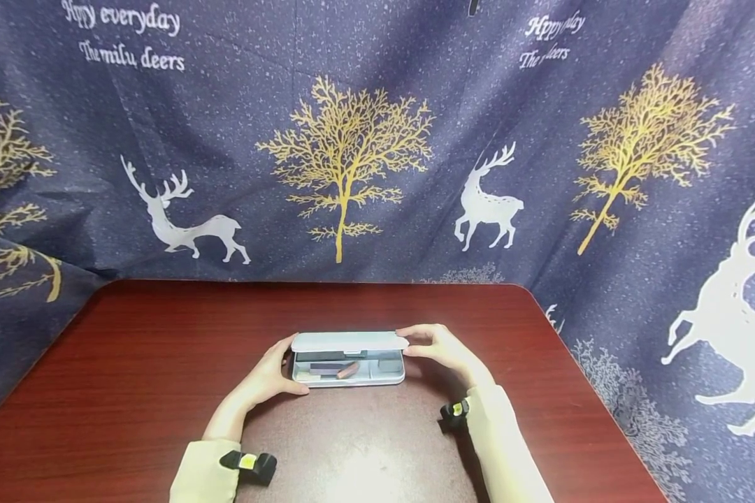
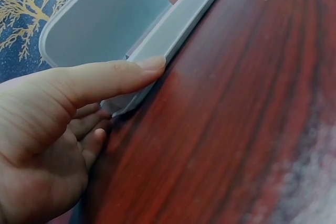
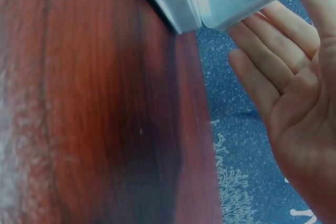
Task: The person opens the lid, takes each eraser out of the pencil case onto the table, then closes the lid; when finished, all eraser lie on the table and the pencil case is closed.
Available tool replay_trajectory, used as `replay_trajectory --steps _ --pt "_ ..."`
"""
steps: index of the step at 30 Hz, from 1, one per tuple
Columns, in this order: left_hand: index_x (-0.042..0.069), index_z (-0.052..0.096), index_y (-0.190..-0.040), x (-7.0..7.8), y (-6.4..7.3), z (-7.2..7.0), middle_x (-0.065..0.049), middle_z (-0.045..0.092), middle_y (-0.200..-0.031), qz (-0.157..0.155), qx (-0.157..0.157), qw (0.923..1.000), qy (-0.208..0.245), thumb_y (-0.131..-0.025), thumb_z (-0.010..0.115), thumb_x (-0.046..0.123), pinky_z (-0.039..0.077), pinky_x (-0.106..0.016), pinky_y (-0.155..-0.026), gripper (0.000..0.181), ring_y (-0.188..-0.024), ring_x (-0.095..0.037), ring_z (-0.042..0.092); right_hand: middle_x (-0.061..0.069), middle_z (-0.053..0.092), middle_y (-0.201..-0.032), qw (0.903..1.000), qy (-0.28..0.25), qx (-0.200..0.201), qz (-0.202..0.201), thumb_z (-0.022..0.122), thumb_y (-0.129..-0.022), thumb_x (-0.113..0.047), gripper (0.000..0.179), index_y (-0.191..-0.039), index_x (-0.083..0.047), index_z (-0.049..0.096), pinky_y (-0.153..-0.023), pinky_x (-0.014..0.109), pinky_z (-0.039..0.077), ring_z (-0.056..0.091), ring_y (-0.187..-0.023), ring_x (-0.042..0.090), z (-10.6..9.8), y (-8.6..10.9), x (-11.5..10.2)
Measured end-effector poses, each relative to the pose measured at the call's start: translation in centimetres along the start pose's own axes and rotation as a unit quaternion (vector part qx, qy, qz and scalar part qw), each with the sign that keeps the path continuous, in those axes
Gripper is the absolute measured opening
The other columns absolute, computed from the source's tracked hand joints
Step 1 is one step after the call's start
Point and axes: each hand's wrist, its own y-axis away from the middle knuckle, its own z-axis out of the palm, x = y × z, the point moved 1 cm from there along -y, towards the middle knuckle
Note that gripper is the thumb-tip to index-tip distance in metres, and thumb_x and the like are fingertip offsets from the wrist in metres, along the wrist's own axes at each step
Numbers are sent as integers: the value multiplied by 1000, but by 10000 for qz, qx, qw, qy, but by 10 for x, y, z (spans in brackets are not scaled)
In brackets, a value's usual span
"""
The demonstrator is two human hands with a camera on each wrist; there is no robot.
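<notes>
At the far left, a reddish-brown tabletop (image 1: 132, 363) is backed by a dark blue cloth (image 1: 226, 91), on which gold trees, white deer and white lettering are printed. Near the lower left, the left arm is covered by a pale left sleeve (image 1: 203, 478), and a black left wrist device (image 1: 265, 468) is worn at its cuff. To the right of that, the left end of a pale blue case (image 1: 371, 382) is held in the left hand (image 1: 269, 377): the thumb is laid across the front rim, and the other fingers are bent round behind the end.

The case is set lengthwise on the tabletop, between the hands. Inside it, from the left, a small pale piece (image 1: 306, 376), a flat greyish strip (image 1: 327, 366) and a reddish-brown piece (image 1: 348, 371) are seen; the last is tilted and lies against the strip. What these are cannot be told. Above them, the lid (image 1: 349, 341) is partly raised, with a gap left along the front.

The lid's right end is pinched by the right hand (image 1: 439, 349), the thumb being placed on one side and the extended fingers on the other. Farther right, a pale right sleeve (image 1: 503, 440) is seen, with a black right wrist device (image 1: 455, 412) worn beside its cuff.
</notes>
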Motion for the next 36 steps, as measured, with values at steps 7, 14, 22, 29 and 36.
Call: replay_trajectory --steps 7,14,22,29,36 --pt "-14 39 -139 -1 0 0 -35 40 -141 -19 40 9999 -132 -55 93 8 48 -54 -102 102 -127 -49 42 11 70 -118 9994 -8 271 215 66 -92 -13 29 -120 -7 68 -100 21 47 62 -115 21 2 -4 -4" --pt "-16 39 -138 1 1 0 -36 37 -143 -150 -10 9996 -258 -56 92 10 49 -51 -102 101 -130 -49 38 15 72 -111 9989 -102 430 180 64 -94 -16 21 -113 -10 71 -97 24 51 63 -112 36 3 -11 -9" --pt "-13 41 -138 2 2 -1 -32 43 -139 -277 3 9991 -315 -57 93 12 50 -50 -102 100 -128 -46 40 16 73 -104 9953 -32 940 252 63 -95 -18 25 -111 0 70 -95 31 54 66 -104 35 3 -20 -11" --pt "-11 42 -139 1 3 -1 -30 44 -138 -306 18 9992 -276 -56 93 12 50 -50 -102 100 -126 -44 40 23 72 -99 9884 3 1441 485 58 -98 -17 30 -109 9 67 -89 51 57 70 -94 37 5 -37 -9" --pt "-9 41 -140 1 2 -1 -30 43 -139 -343 -26 9991 -252 -57 93 12 51 -50 -100 100 -125 -44 42 26 72 -96 9796 235 1904 595 60 -96 -16 29 -107 10 67 -82 48 61 72 -88 36 8 -49 -5"
